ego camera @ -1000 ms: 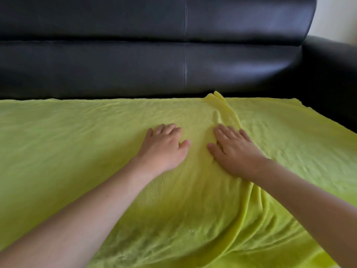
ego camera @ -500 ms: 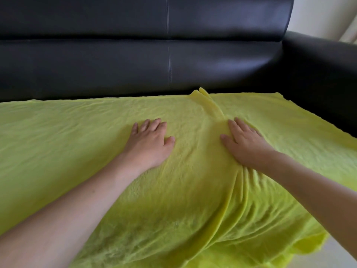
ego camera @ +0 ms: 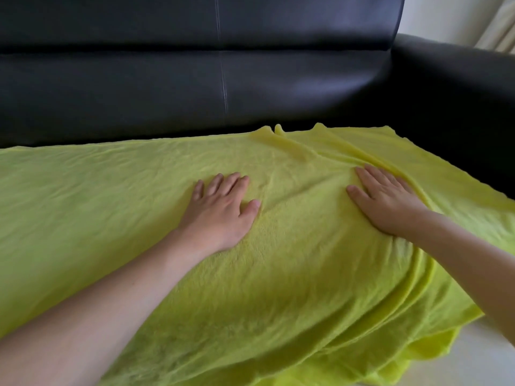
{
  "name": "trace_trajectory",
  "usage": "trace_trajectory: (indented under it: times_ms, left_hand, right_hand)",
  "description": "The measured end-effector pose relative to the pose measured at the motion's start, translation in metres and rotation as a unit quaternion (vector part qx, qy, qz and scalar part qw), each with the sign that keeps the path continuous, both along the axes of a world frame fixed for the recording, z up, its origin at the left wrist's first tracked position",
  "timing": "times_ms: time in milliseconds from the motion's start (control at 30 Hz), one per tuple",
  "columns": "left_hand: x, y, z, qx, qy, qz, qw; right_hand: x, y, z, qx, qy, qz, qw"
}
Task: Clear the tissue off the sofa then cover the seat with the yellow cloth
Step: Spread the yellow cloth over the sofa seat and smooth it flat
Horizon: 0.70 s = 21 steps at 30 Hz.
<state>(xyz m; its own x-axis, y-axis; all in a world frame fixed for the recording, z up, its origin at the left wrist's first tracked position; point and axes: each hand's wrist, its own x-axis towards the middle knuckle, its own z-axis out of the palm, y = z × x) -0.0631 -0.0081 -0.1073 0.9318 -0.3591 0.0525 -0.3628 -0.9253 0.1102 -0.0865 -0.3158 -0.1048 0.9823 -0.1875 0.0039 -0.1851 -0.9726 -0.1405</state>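
Observation:
The yellow cloth [ego camera: 117, 207] lies spread over the seat of the black leather sofa [ego camera: 167, 87], its far edge along the backrest. Its front edge hangs over the seat. My left hand [ego camera: 223, 210] rests flat on the cloth near the middle, fingers apart, palm down. My right hand [ego camera: 384, 201] lies flat on the cloth further right, fingers together, pressing beside long folds that run from the back edge toward the front. No tissue is in view.
The sofa's black armrest [ego camera: 457, 107] rises on the right, with a pale wall and curtain [ego camera: 498, 26] behind it. A strip of pale floor [ego camera: 473, 360] shows at the lower right under the hanging cloth.
My right hand has slid to the right across the cloth, away from my left hand, pushing the ridge of folds rightward and flattening it. The left hand stays flat in place.

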Motion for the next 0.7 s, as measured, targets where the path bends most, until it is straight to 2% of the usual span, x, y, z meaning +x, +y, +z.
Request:
trace_trajectory:
  times_ms: [100,200,300,367,500,567,700]
  left_hand:
    - [-0.001,-0.001,-0.001,0.0,-0.004,0.002,1.0]
    - [0.0,-0.001,-0.002,-0.001,-0.009,0.005,1.0]
    - [0.0,-0.001,-0.002,0.002,-0.009,0.008,1.0]
    - [-0.001,-0.001,-0.001,0.003,-0.007,0.007,1.0]
    - [-0.002,-0.002,0.002,0.007,0.005,0.009,1.0]
    - [0.0,-0.004,0.006,0.009,0.016,0.014,1.0]
    - [0.017,-0.015,0.011,0.005,0.03,0.027,0.999]
  right_hand:
    - [-0.003,0.007,0.004,-0.021,-0.016,-0.012,1.0]
    - [-0.018,0.044,0.005,-0.011,-0.053,0.085,0.995]
    - [-0.026,0.067,-0.001,-0.006,-0.032,0.164,0.986]
    - [-0.018,0.056,-0.003,-0.023,-0.021,0.144,0.989]
    - [0.004,0.022,0.003,-0.028,0.004,0.028,0.999]
    - [0.012,0.023,0.008,-0.051,-0.002,0.014,0.999]
    - [0.026,0.064,0.012,-0.045,-0.025,0.154,0.987]
